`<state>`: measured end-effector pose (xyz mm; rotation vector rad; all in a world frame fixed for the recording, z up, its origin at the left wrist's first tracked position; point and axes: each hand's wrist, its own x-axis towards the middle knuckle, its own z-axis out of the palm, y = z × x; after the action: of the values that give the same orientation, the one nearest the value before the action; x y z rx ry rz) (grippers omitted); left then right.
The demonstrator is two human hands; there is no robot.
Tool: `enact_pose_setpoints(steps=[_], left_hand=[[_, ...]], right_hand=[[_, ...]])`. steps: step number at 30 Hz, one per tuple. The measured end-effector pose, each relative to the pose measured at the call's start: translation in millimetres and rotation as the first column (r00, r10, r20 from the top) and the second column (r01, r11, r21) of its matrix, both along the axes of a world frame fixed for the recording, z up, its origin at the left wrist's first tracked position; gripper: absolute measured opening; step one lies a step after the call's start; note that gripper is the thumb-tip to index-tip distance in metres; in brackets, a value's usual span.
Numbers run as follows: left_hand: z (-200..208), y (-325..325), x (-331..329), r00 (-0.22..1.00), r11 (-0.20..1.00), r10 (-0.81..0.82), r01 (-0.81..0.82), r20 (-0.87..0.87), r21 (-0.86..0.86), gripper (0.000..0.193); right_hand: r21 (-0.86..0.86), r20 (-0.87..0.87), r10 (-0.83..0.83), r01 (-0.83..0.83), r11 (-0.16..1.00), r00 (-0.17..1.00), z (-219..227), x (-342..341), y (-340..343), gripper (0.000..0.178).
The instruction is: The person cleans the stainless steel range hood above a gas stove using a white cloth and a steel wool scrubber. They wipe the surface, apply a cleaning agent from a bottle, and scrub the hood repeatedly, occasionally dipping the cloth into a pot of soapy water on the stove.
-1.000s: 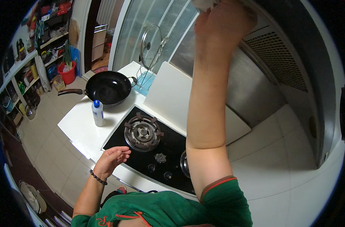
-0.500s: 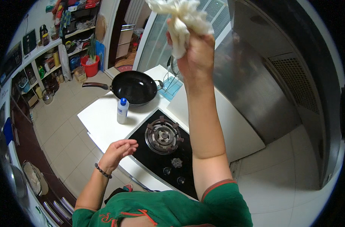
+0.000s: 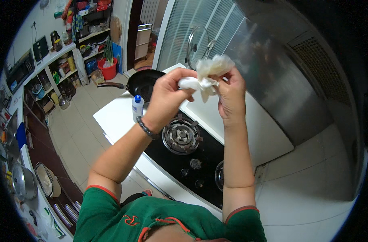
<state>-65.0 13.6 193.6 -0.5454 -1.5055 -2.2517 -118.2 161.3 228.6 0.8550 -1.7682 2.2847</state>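
Head view: both bare hands are raised over a black gas hob (image 3: 172, 166), gripping one crumpled white cloth (image 3: 216, 65) between them. The left hand (image 3: 166, 94), with a dark beaded bracelet (image 3: 146, 128) at the wrist, pinches the cloth's left end between thumb and fingers; the right hand (image 3: 233, 97) is closed on its right end. The cloth hangs in the air, touching only the hands. Below, a burner (image 3: 181, 136) sits toward the hob's left edge, and two knobs (image 3: 199, 183) lie near its front edge. A black wok (image 3: 142, 82), partly hidden by the left hand, stands at the far end of the white countertop (image 3: 114, 115), its handle jutting past the left edge. A white bottle (image 3: 138, 108) with a blue cap stands beside it, near the hob's far left corner.
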Motion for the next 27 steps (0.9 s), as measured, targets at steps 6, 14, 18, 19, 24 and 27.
enact_pose_setpoints(steps=[6,14,18,19,24,27], left_hand=[[10,25,-5,0.720,0.730,0.473,-0.643,-0.508,-0.231,0.030],[80,-44,13,0.586,0.571,0.483,-0.774,-0.650,-0.274,0.052],[178,-36,40,0.651,0.579,0.511,-0.743,-0.562,-0.335,0.076],[192,-42,39,0.819,0.776,0.273,-0.498,-0.506,-0.388,0.060],[221,-30,39,0.848,0.730,0.359,-0.516,-0.390,-0.448,0.039],[227,-27,36,0.824,0.695,0.482,-0.567,-0.298,-0.443,0.035]], right_hand=[[0.055,-0.443,-0.045,0.078,0.995,0.895,3,37,-5,0.030],[-0.363,-0.273,-0.107,0.001,0.932,0.956,44,-2,10,0.025],[-0.421,-0.499,-0.421,0.213,0.882,0.757,103,-20,6,0.017],[-0.528,-0.486,-0.379,0.082,0.845,0.787,115,-18,-8,0.015],[-0.818,-0.498,-0.305,-0.323,0.475,0.812,161,-5,-49,0.007],[-0.839,-0.461,-0.480,-0.191,0.509,0.746,161,-14,-52,0.007]])
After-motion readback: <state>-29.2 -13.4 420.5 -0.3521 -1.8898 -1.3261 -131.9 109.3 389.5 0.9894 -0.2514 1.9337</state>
